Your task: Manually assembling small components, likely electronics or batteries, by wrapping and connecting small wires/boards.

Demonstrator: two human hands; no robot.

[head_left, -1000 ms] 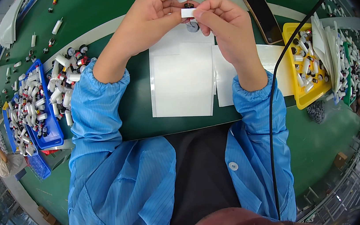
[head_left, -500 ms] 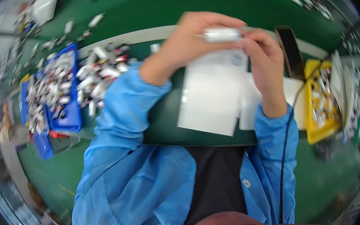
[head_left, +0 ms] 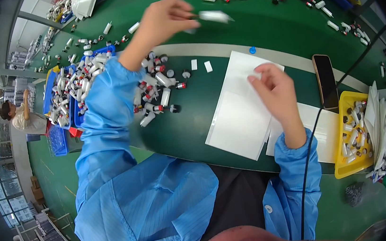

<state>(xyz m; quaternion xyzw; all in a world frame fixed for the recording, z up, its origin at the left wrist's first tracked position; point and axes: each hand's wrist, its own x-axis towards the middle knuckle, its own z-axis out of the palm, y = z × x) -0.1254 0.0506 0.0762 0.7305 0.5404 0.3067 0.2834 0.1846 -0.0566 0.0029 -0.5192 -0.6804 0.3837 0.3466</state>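
My left hand (head_left: 165,21) is raised over the far side of the green table, pinching a small white tube (head_left: 213,16) that looks blurred. My right hand (head_left: 275,92) rests with fingers bent on white sheets of paper (head_left: 240,115) in front of me; whether it pinches anything I cannot tell. Two small white labels (head_left: 201,65) lie on the table between the hands. A loose pile of white tubes with red and black caps (head_left: 156,91) lies below my left forearm.
A blue tray (head_left: 73,93) full of tubes stands at the left. A yellow tray (head_left: 354,138) with tubes sits at the right, a dark phone (head_left: 325,80) beside it. More tubes are scattered along the far edge. Another person (head_left: 19,119) stands at far left. A black cable (head_left: 311,154) crosses my right sleeve.
My hands were together holding the tube and a label. Now the left hand has carried the tube away to the far left, and the right hand has dropped onto the paper. The view swung left.
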